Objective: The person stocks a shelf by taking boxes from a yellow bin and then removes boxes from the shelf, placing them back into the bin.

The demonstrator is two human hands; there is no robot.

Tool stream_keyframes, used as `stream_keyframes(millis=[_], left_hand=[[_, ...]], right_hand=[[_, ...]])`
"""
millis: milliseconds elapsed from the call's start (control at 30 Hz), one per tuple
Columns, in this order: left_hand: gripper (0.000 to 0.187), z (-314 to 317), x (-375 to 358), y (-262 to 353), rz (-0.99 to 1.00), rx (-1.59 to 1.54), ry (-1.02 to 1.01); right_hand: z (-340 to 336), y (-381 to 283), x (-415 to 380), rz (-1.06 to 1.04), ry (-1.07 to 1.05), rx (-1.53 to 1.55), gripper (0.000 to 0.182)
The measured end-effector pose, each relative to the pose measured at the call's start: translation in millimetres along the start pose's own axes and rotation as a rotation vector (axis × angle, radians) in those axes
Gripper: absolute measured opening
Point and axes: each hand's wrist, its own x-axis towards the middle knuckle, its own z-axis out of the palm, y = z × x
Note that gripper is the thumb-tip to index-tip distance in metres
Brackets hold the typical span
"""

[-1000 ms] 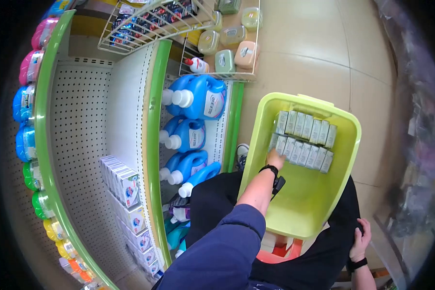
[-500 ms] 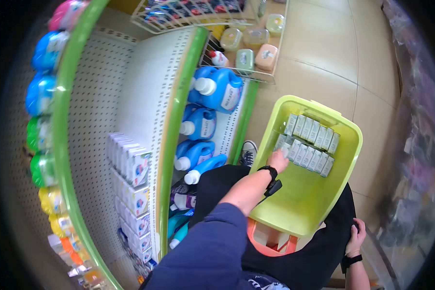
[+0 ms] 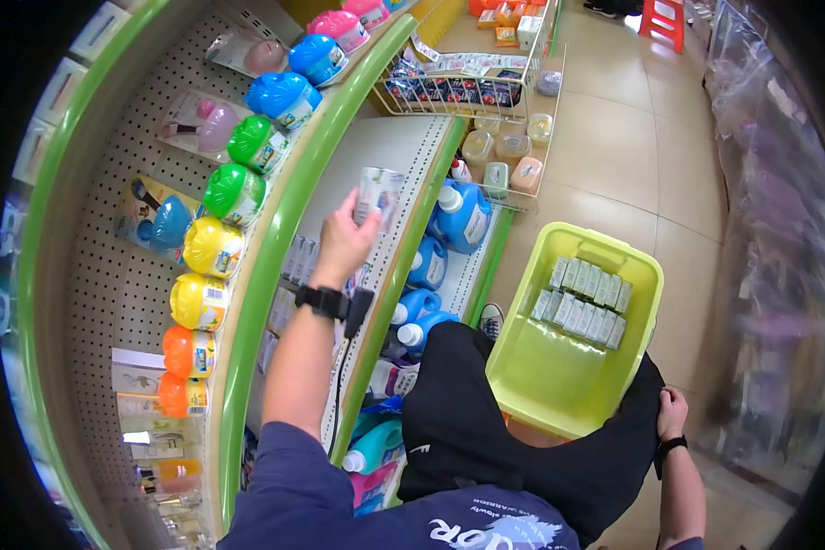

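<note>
My left hand [image 3: 346, 240] is closed on a small white carton [image 3: 379, 197] with coloured print, slightly blurred, raised over the white middle shelf [image 3: 412, 147]. Below that hand, several similar small cartons [image 3: 300, 259] stand in rows on the same shelf, partly hidden by my forearm. My right hand [image 3: 672, 414] rests against the knee of my black trousers [image 3: 628, 458], fingers curled; what they hold, if anything, is hidden. A yellow-green plastic bin [image 3: 545, 367] stands in front of my legs, with two rows of small cartons [image 3: 580, 313] at its far end.
Coloured round tubs [image 3: 215, 246] line the upper shelf's green edge [image 3: 280, 243]. Blue detergent bottles [image 3: 461, 215] fill the lower shelf. A wire basket [image 3: 458, 96] hangs at the far end. Plastic-covered goods [image 3: 770, 229] border the tiled aisle [image 3: 610, 137]; a red stool [image 3: 662, 26] stands far off.
My left hand has left the bin and moved up and left to the shelf, carrying a carton. The view has shifted toward the shelves. My right hand stays by my knee.
</note>
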Motion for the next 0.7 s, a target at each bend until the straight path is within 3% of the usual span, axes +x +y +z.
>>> stream_keyframes(millis=[133, 200, 333, 700], left_hand=[[0.041, -10.0, 22.7, -77.8, 0.064, 0.218, -0.087], [0.039, -6.3, 22.5, -91.3, -0.073, 0.272, -0.222], [0.042, 0.5, 14.0, -95.6, -0.088, 0.231, -0.145], [0.056, 3.6, 20.6, -106.7, -0.141, 0.134, -0.21]], right_hand=[[-2.1, -15.3, -4.9, 0.037, 0.026, -0.041, 0.034], [-3.1, -15.8, -5.3, -0.001, 0.044, -0.11, 0.035], [-5.2, -21.2, -7.6, 0.045, 0.047, -0.091, 0.034], [-6.8, -25.6, -1.7, 0.032, 0.028, -0.05, 0.034]])
